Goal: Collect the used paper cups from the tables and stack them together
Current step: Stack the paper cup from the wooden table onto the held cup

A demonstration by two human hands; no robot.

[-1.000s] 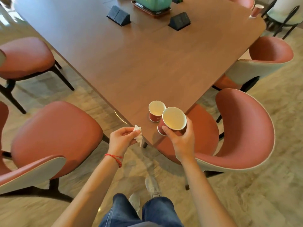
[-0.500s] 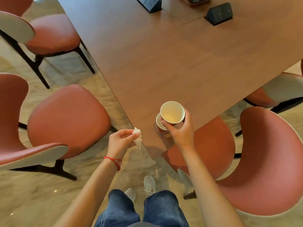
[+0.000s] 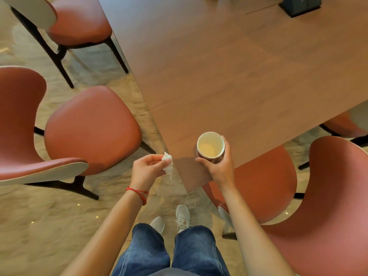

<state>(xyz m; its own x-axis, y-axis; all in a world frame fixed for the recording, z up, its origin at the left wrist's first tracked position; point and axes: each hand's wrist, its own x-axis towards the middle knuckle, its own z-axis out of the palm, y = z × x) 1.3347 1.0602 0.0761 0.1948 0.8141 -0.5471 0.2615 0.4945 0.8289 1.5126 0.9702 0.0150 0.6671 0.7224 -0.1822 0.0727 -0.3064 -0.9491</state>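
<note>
Seen from above, a person stands at a wooden table (image 3: 229, 76) corner. The right hand (image 3: 220, 166), at four o'clock of centre, wraps a red paper cup (image 3: 210, 145) over the corner. The left hand (image 3: 148, 168) pinches a crumpled tissue (image 3: 167, 162). The cup looks light and easily crushed; best gripped gently around its wall.

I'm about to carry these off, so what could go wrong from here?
1. The cup in your right hand sits open-side up with a yellowish bottom; if liquid is left, tilting could spill it on the table.
2. Your left hand is full of tissue, so it can't steady the cup.
3. Chairs crowd both sides; turning could bump one.
</note>
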